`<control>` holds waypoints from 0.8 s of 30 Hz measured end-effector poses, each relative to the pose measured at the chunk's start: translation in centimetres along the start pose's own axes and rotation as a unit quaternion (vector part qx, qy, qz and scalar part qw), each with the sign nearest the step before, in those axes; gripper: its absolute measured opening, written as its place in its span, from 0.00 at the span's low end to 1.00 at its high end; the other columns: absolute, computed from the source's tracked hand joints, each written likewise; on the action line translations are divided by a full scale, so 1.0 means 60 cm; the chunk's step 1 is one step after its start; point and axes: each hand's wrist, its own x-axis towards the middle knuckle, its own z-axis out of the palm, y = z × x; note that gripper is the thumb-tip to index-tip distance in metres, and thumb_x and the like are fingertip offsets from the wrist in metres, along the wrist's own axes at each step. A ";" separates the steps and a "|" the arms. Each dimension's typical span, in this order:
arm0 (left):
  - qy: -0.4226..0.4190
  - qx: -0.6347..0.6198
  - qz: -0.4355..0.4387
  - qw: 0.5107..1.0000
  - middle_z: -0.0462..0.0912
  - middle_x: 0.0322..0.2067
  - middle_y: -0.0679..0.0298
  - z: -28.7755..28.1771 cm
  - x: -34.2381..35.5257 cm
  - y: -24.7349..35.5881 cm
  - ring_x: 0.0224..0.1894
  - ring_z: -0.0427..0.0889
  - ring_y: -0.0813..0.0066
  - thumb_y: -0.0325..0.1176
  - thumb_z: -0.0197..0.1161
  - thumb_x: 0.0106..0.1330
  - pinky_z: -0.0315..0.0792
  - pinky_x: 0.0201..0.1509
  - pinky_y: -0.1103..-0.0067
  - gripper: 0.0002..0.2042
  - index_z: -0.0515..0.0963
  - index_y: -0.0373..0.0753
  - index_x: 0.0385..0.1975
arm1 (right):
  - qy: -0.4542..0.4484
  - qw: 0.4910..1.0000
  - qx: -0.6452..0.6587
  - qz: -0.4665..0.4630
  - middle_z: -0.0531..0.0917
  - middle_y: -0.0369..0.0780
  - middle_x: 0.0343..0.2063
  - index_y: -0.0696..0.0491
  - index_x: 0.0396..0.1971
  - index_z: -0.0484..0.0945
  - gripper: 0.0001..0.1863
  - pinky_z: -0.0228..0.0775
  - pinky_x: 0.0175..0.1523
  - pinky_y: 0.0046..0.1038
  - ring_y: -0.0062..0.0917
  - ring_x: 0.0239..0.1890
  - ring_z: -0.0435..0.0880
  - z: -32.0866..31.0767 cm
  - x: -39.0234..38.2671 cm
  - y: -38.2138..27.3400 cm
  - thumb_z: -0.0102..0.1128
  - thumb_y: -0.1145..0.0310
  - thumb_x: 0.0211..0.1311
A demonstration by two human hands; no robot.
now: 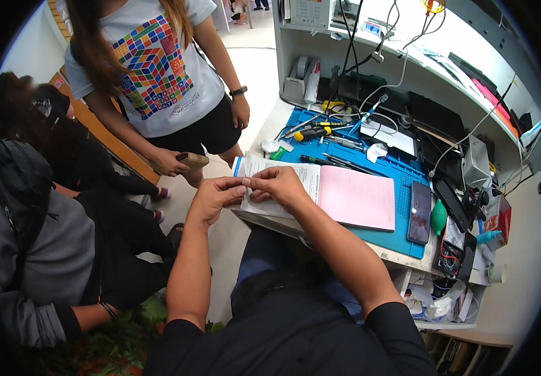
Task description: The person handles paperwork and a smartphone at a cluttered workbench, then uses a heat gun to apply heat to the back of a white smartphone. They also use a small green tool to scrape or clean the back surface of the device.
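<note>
Both my hands meet over the left page of an open receipt pad, fingertips pressed together near its left edge. My left hand (216, 199) comes in from the left with thumb and fingers pinched. Opposite it, my right hand (281, 189) is also pinched, its fingers curled. Whatever they pinch is too small or hidden to make out. The pad's left side is a white printed page (306, 175), partly covered by my right hand. To the right lies its pink sheet (358, 197), lying flat on a blue work mat (406, 182).
A phone (419, 213) and a green air blower (438, 217) lie right of the pad. Screwdrivers (313, 133), tweezers and cables crowd the mat's far side. Below is an open drawer (449, 324). One person (151, 69) stands opposite holding a wallet (192, 162); others sit at left.
</note>
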 end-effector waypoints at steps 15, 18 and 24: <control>-0.029 -0.034 0.009 0.999 0.92 0.43 0.57 -0.020 0.010 -0.014 0.40 0.91 0.75 0.26 0.75 0.72 0.86 0.47 0.80 0.15 0.87 0.26 0.55 | -0.002 1.000 0.001 0.012 0.90 0.49 0.33 0.72 0.56 0.80 0.32 0.90 0.34 0.30 0.30 0.29 0.93 -0.001 0.005 -0.001 0.83 0.62 0.64; -0.014 -0.036 -0.018 0.999 0.92 0.42 0.58 -0.012 0.005 -0.008 0.39 0.90 0.76 0.25 0.76 0.71 0.85 0.45 0.81 0.15 0.86 0.25 0.54 | 0.017 1.000 0.017 -0.011 0.89 0.49 0.31 0.67 0.71 0.68 0.37 0.89 0.31 0.32 0.31 0.27 0.93 0.004 0.000 -0.007 0.75 0.67 0.71; 0.011 -0.012 -0.011 1.000 0.92 0.38 0.61 0.003 0.006 -0.007 0.32 0.89 0.80 0.29 0.78 0.69 0.76 0.33 0.87 0.16 0.87 0.29 0.53 | -0.027 0.992 -0.105 -0.072 0.85 0.46 0.30 0.49 0.81 0.61 0.35 0.88 0.28 0.34 0.32 0.25 0.92 0.008 -0.011 -0.042 0.59 0.76 0.77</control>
